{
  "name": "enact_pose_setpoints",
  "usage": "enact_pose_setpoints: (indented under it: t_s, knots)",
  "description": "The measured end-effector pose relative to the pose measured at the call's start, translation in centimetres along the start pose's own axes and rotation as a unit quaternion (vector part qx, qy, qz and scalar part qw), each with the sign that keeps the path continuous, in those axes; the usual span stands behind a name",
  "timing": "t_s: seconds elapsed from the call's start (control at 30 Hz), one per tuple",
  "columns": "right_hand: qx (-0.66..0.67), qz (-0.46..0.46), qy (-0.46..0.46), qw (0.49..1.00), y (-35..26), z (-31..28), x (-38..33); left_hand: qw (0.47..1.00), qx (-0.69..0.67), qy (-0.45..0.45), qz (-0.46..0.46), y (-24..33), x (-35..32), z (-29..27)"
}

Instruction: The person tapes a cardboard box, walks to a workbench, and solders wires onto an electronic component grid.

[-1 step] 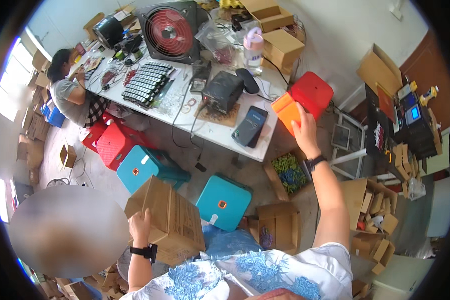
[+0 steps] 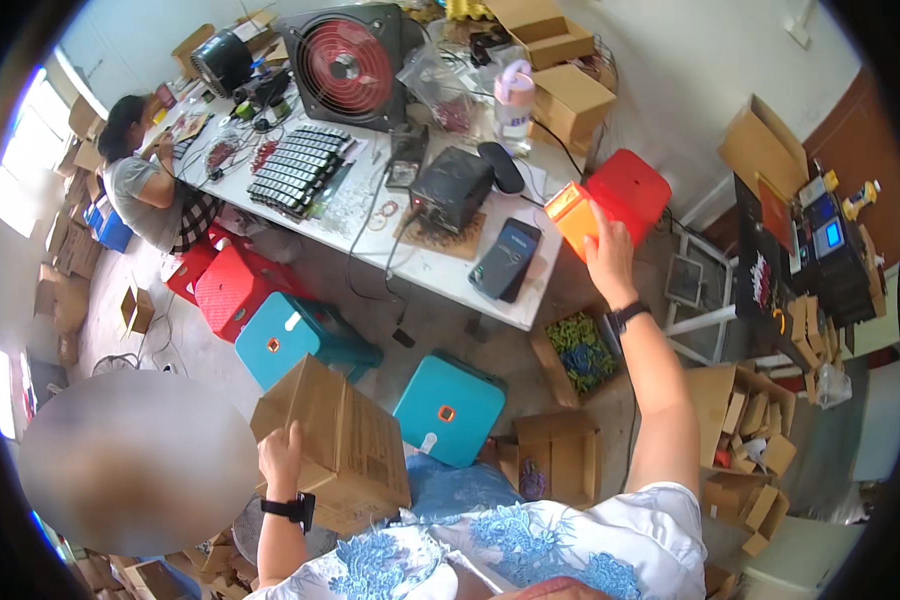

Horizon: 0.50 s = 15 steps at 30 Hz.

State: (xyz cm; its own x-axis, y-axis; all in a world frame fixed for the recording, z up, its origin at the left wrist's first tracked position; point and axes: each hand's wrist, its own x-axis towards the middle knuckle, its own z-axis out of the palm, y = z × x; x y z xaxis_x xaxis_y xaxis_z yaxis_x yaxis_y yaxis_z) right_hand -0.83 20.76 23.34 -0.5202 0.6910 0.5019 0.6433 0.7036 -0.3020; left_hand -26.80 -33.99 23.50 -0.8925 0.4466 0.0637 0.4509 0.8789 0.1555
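Observation:
My left hand (image 2: 280,455), with a black watch on the wrist, grips the near side of a brown cardboard box (image 2: 335,445) held low in front of me. My right hand (image 2: 608,255) is stretched forward and holds a small orange box (image 2: 575,215) at the right end of the white table (image 2: 440,275). A red stool (image 2: 632,190) stands just behind the orange box. A dark flat device (image 2: 505,260) lies on the table to the left of my right hand.
The table carries a black box unit (image 2: 452,185), black trays (image 2: 295,165), cables and a red-bladed fan (image 2: 345,65). Another person (image 2: 140,190) sits at its far left. Teal stools (image 2: 448,408) and red stools (image 2: 230,285) stand below. Open cartons (image 2: 575,350) crowd the floor.

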Motion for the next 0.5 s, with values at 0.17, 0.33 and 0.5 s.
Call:
enact_pose_setpoints:
  t_s: [0.17, 0.33, 0.5]
  knots:
    - [-0.137, 0.024, 0.001, 0.99, 1.1, 9.7, 7.8, 0.993, -0.086, -0.078, 0.029, -1.4, -2.9, -1.3]
    - [-0.226, -0.063, -0.074, 0.969, 3.2, 13.6, 9.5, 0.98, -0.116, -0.048, 0.157, -0.8, -2.7, -2.2]
    - [-0.01, -0.199, 0.049, 0.979, -10.1, 8.5, 5.9, 0.97, -0.141, -0.062, 0.188, 0.0, -2.0, -3.1]
